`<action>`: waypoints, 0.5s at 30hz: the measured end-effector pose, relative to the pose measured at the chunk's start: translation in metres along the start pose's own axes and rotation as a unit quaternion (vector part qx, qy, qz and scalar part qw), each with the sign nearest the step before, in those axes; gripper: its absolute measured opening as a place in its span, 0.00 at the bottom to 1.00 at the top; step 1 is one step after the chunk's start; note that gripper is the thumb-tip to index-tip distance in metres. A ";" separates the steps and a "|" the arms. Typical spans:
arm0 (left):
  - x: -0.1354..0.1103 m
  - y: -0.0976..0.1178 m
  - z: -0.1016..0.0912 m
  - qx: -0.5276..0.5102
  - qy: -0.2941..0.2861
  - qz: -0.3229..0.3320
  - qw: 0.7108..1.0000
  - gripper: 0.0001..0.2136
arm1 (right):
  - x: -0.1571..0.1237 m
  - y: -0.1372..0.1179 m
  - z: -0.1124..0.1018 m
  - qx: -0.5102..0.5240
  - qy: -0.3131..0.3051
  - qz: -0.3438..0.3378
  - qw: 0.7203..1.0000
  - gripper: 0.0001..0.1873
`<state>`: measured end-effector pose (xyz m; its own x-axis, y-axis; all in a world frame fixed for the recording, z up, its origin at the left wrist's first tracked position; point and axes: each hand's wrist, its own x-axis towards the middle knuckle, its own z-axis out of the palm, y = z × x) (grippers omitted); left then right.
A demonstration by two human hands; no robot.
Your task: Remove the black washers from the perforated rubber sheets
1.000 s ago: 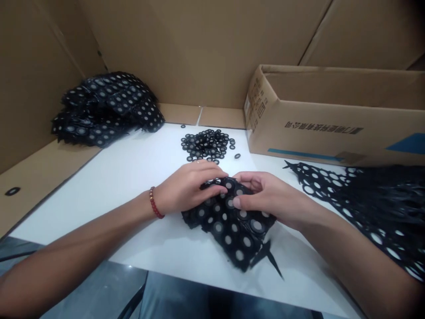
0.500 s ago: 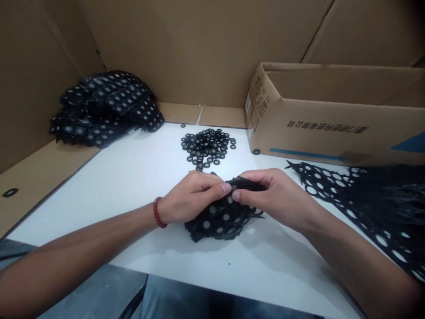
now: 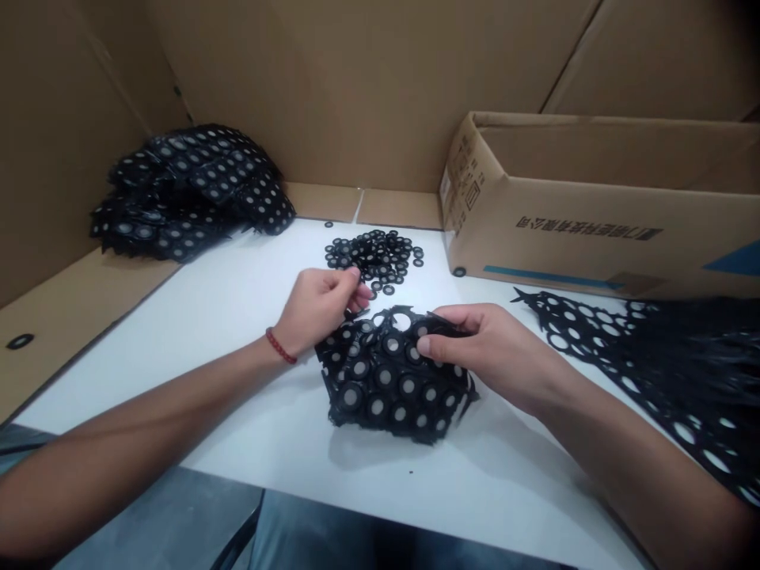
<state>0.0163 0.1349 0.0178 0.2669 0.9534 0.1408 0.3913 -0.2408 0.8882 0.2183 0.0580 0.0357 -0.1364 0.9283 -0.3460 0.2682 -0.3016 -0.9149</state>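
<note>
A black punched sheet (image 3: 392, 380) studded with small ring-shaped pieces hangs just above the white table (image 3: 249, 317) at centre. My right hand (image 3: 475, 348) grips its upper right edge, thumb on top. My left hand (image 3: 321, 305), with a red bead bracelet at the wrist, is lifted off the sheet's upper left corner with its fingertips pinched; what they hold is too small to make out. Just beyond the left fingers lies a pile of loose black rings (image 3: 374, 253).
A heap of full black sheets (image 3: 190, 190) rests at the far left on cardboard. An open cardboard box (image 3: 594, 206) stands at the right. Emptied black sheets with holes (image 3: 653, 356) lie at the right. A stray ring (image 3: 19, 341) sits at far left. Cardboard walls surround the table.
The sheet was bunched between both hands, then opened out again. My left hand came off it and rose toward the ring pile with fingers pinched. A hole now shows at the sheet's top.
</note>
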 end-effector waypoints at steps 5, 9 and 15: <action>0.010 -0.013 -0.009 0.234 0.055 0.152 0.959 0.15 | 0.005 0.005 -0.001 0.015 0.034 0.050 0.998 0.14; -0.008 0.006 -0.002 0.202 0.065 0.261 0.942 0.13 | 0.005 0.005 0.001 0.084 -0.025 0.028 0.996 0.11; -0.032 0.019 0.012 0.137 -0.052 0.342 0.928 0.12 | -0.001 0.001 0.007 0.114 -0.082 -0.017 0.990 0.05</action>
<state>0.0261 0.0979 0.0253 0.6135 0.5415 0.5748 0.3040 -0.8337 0.4610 0.2121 0.0553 0.0338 -0.3005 0.8961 -0.3266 0.0420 -0.3297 -0.9432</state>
